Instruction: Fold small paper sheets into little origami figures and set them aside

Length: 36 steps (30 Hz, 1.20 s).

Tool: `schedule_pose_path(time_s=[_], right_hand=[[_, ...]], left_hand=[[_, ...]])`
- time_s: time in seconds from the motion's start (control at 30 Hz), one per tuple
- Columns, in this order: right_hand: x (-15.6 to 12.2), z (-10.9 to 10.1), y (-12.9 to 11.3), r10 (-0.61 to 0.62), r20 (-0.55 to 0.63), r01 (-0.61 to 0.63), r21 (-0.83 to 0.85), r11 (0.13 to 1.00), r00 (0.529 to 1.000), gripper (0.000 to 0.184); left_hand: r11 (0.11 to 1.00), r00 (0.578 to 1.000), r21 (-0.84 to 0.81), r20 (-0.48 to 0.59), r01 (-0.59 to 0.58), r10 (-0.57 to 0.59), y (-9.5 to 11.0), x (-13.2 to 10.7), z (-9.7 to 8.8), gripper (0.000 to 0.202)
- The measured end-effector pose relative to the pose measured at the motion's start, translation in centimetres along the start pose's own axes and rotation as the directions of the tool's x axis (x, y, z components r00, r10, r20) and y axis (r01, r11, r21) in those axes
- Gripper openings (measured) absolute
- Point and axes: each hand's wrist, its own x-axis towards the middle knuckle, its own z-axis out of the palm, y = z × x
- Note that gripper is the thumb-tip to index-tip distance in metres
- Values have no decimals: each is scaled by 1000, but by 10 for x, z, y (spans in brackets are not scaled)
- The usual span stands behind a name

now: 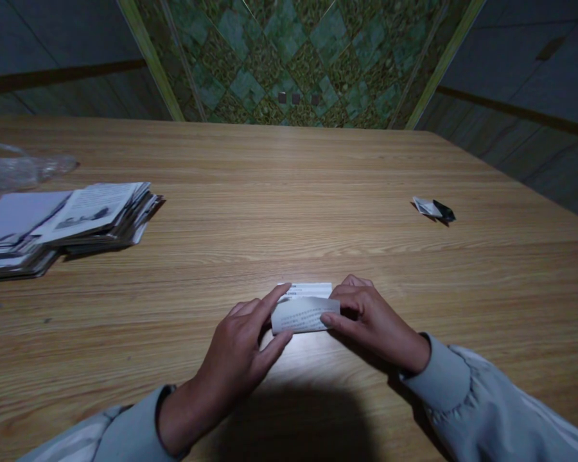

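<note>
A small sheet of printed paper (306, 314), partly folded over toward me, lies on the wooden table before me. My left hand (250, 346) is at its left side, forefinger on the upper layer's far edge and thumb at the near fold. At the right side, my right hand (361, 314) pinches the folded flap, its thumb on the front and its fingers behind. Behind the flap, a strip of the paper with dark print shows. The right fingertips are partly hidden by the paper.
To the left is a thick stack of printed papers (101, 208), with a clear plastic bag (19, 167) behind it. A small folded white-and-black paper piece (433, 209) rests on the table (250, 186) at the right. Patterned green tiles (289, 58) face the table's far edge.
</note>
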Motion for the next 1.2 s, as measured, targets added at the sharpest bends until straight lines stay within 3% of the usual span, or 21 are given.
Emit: schedule_pose_path(time_s=[0.27, 0.77, 1.03, 1.2], right_hand=[[0, -5, -2, -27, 46, 28, -29, 999, 999, 32], [0, -2, -1, 73, 24, -73, -17, 997, 997, 35], [-1, 8, 1, 120, -168, -154, -208, 966, 979, 32], [-1, 8, 2, 113, -166, -151, -234, 960, 980, 32]], left_hand=[[997, 997, -24, -8, -72, 72, -1, -2, 1, 45], [1000, 1000, -15, -11, -9, 9, 4, -1, 0, 55], [995, 995, -10, 5, 102, -102, 9, 6, 1, 53], [992, 993, -12, -4, 122, -122, 10, 8, -2, 55]])
